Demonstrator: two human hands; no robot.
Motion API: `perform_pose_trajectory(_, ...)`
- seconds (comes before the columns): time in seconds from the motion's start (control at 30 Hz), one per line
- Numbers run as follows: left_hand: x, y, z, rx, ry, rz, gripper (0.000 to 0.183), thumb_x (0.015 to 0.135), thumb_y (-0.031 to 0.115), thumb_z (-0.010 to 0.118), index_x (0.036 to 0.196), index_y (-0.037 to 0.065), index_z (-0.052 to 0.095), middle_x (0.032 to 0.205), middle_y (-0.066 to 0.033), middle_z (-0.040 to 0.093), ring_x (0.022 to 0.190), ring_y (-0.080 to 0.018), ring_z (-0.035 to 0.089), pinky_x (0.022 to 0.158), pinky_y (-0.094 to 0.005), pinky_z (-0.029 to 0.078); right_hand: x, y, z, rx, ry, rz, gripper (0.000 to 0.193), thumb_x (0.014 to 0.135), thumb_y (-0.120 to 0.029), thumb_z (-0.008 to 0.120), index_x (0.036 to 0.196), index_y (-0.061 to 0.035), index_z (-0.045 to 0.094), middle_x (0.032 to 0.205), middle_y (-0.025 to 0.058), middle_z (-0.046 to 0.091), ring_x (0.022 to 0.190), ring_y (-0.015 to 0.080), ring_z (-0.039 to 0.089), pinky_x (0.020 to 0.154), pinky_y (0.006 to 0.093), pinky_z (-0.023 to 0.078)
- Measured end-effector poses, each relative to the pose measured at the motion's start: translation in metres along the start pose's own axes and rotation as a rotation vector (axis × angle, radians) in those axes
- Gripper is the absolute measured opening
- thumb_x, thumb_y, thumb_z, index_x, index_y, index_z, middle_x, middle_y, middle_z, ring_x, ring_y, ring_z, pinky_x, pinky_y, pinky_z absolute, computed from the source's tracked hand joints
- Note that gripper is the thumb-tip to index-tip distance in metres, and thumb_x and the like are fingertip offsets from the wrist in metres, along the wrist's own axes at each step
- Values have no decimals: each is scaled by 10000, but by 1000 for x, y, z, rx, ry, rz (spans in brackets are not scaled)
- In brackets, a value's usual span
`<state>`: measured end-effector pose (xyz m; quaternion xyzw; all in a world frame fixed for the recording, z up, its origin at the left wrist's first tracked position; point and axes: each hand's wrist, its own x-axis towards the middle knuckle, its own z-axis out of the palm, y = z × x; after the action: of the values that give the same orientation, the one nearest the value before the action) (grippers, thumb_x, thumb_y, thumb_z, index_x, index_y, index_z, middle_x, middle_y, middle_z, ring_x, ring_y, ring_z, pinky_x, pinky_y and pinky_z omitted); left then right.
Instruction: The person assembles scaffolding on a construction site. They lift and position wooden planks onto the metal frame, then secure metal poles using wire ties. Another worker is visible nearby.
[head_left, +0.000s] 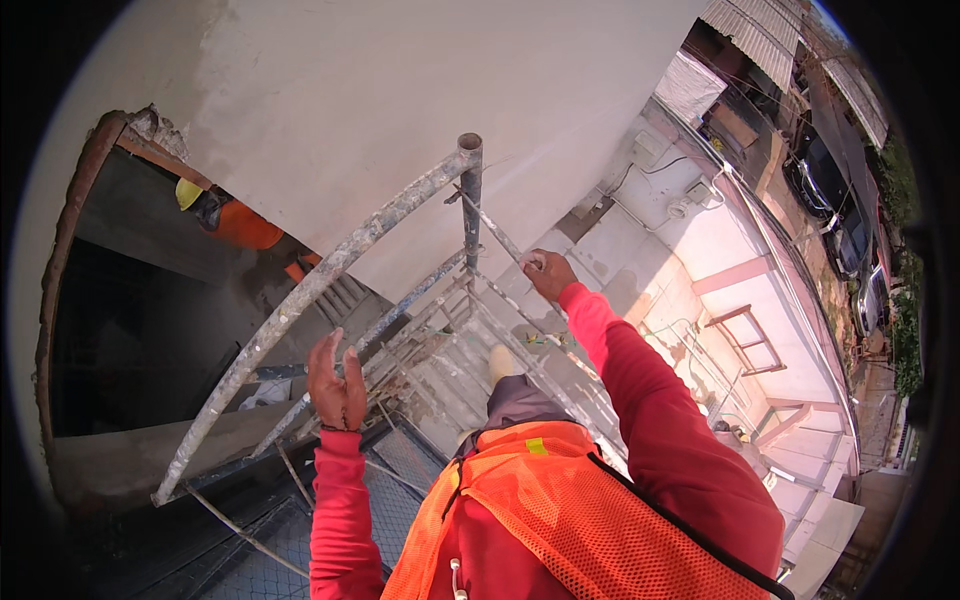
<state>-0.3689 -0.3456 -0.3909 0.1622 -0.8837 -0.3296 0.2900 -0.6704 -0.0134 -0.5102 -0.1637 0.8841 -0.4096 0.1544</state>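
Observation:
I stand on a paint-spattered scaffold, whose bent top tube [330, 262] arches in front of me to an upright post [471, 215]. My left hand [338, 388] is raised near a lower rail [392, 315], its fingers stretched and the thumb apart, with nothing in it. Farther right, my right hand [550, 274] has its fingers curled round a thin diagonal brace [497, 232] that runs down from the post. The palm side of that grip is hidden. One pale boot [503, 362] shows on the scaffold below me.
A plastered wall [400, 90] rises ahead. At left, a person [245, 224] in an orange vest and yellow helmet is inside a rough opening [75, 240]. Below right lie a tiled yard, a wooden frame [745, 340] and a boundary wall; parked cars [850, 240] stand beyond.

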Motion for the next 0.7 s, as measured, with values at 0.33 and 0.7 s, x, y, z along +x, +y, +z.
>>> perform_pose_trajectory(0.33, 194, 49, 101, 197, -171, 156, 406, 977, 194, 672, 1306, -35, 606, 1295, -256, 596, 1223, -416, 562, 1043, -476, 447, 175, -40, 11, 655, 133, -59, 317, 988, -190, 633, 1249, -15, 671, 1019, 82, 696, 995, 176, 643, 918, 328, 509)
perform_pose_trajectory(0.7, 206, 52, 146, 634, -262, 152, 574, 864, 347, 742, 1300, -2, 607, 1195, -200, 673, 1018, -403, 671, 836, -454, 536, 186, -2, 10, 1152, -73, 252, 297, 1013, -340, 671, 1079, -51, 670, 912, 10, 676, 811, 121, 642, 756, 317, 539)
